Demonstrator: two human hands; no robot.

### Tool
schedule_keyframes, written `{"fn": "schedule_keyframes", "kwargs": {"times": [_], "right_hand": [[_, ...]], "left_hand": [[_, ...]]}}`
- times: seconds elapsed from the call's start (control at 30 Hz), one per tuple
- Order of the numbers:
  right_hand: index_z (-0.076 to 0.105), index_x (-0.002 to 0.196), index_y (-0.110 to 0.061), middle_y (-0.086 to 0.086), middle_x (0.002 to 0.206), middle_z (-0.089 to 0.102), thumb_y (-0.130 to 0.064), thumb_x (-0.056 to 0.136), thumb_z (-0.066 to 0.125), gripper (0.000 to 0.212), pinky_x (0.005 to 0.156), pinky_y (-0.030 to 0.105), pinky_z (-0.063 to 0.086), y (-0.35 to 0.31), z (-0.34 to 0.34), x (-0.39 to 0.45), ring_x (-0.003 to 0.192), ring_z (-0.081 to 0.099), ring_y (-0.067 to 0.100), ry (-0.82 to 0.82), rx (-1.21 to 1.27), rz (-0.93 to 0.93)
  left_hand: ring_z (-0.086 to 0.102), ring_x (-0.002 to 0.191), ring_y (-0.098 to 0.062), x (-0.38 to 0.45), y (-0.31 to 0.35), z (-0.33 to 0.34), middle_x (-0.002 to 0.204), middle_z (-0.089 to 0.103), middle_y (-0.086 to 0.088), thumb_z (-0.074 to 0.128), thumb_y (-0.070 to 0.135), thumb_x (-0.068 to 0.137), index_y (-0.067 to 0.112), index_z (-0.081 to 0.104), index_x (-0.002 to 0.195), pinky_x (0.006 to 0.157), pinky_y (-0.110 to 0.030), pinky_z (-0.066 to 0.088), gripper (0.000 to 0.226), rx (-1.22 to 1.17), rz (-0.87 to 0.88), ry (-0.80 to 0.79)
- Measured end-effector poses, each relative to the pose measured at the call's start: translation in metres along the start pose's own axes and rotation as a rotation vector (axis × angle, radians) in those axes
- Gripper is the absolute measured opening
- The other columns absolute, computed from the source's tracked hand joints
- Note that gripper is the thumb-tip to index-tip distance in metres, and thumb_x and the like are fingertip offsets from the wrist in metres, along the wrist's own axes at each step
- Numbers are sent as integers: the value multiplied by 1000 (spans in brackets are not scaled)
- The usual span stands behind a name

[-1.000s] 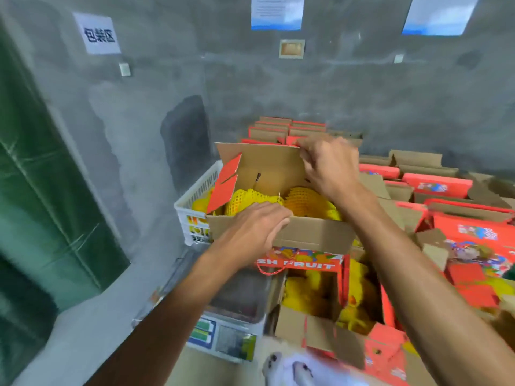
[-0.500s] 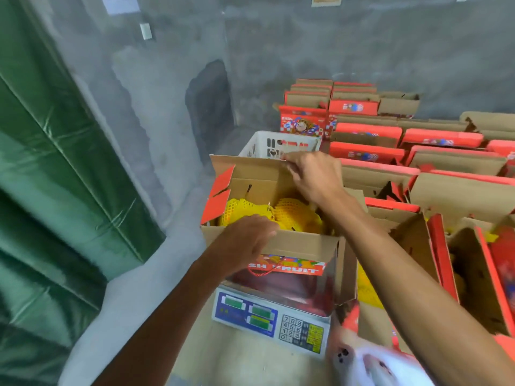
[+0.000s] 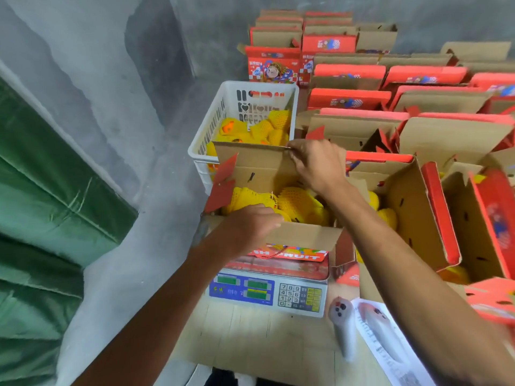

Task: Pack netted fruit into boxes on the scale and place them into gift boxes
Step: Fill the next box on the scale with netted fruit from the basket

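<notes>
A cardboard fruit box (image 3: pixel 306 236) with red printed sides stands on the electronic scale (image 3: pixel 267 292). It is full of fruit in yellow foam nets (image 3: pixel 295 201). My left hand (image 3: pixel 250 227) grips the near flap of the box, fingers curled over its edge. My right hand (image 3: pixel 317 164) pinches the top edge of the far flap, which stands upright. A red side flap sticks up at the box's left.
A white plastic crate (image 3: pixel 211 129) holding more netted fruit stands behind the box. Several open red gift boxes (image 3: pixel 418 190) fill the floor to the right and back, some with fruit inside. A green tarp (image 3: pixel 41 204) hangs at the left. Paper lies by the scale.
The box came down from the air and now stands on the scale. Both hands kept their hold on the flaps. The view tilted downward.
</notes>
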State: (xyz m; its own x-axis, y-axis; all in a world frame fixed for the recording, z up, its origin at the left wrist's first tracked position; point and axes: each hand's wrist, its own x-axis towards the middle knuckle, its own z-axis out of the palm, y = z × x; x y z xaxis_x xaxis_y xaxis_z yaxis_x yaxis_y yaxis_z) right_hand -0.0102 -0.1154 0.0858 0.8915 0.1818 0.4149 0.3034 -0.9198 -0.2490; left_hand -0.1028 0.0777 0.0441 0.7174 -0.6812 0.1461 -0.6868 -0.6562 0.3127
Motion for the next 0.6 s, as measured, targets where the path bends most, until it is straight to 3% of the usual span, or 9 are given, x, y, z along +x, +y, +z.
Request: {"fn": "schedule_keyframes", "kwargs": {"times": [0.1,0.2,0.3,0.4,0.6], "right_hand": [[73,116,-32,4,100,77,-35,98,60,23,65,36,46,-4,2,-5,95,69,36,19,9,36],[73,120,-32,1,109,76,-31,99,59,25,68,35,43,-9,3,-11,102,69,33,24,41,73],[71,123,-19,5,122,71,-24,99,56,28,93,40,44,-20,5,-22,116,63,32,121,11,-8],[64,130,-10,9,142,58,-27,104,51,34,111,43,39,-42,11,-37,132,53,31,248,-7,-60],[70,120,-7,11,133,64,-22,101,59,26,101,47,46,-84,33,-83,122,60,31,177,145,74]], "left_hand": [[61,81,-33,-2,-7,6,84,64,-17,57,2,98,-2,71,95,72,-45,50,15,-7,50,102],[61,90,-28,-5,-11,9,91,67,-12,61,7,101,1,74,99,82,-43,48,14,-170,-23,130],[67,92,-21,-12,-4,5,96,73,-5,67,8,97,7,77,100,86,-39,53,11,-438,-199,230],[74,93,-17,-31,-1,-9,95,79,-1,68,11,95,13,77,100,88,-28,58,10,-931,-431,410],[75,103,-27,-95,-20,-22,104,78,-11,52,15,105,9,73,107,87,-31,60,22,-1356,-602,473]]}}
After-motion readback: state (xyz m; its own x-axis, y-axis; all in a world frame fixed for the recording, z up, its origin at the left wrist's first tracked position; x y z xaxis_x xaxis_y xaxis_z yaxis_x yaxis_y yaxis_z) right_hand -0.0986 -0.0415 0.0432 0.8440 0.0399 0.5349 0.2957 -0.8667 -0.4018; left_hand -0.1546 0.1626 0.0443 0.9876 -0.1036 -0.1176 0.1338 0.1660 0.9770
